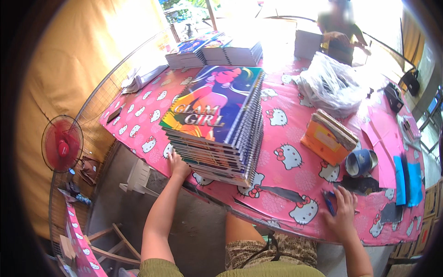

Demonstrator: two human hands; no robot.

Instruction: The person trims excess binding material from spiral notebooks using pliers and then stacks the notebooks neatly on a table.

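Currently, the main pile of notebooks (212, 106) stands on the table (277, 180), immediately ahead and to the right of the left hand (179, 167). The left hand is unclenched, fingers extended beside the pile's lower left corner; contact with the covers cannot be confirmed. The right hand (342, 207) is loosely curled at the near table edge, with a blue pen-like tool (329, 203) at its fingers; whether the tool is gripped or merely covered cannot be told.

Completed, as far as visible: the notebooks in the main pile are coil-bound, closed and stacked, with covers up and coils facing the right-hand side. Well beyond the left hand, further notebook stacks (240, 51) are also set in place; their binding cannot be verified.

Outstanding, by judgement: edge alignment appears partial, since the layers are visibly staggered along the side nearest the left hand. The pile is unwrapped. A clear plastic bag (332, 85) lies far ahead of the right hand; a roll of tape (361, 162) sits just ahead of it, apart from the pile. Overall count and percentage complete cannot be determined.
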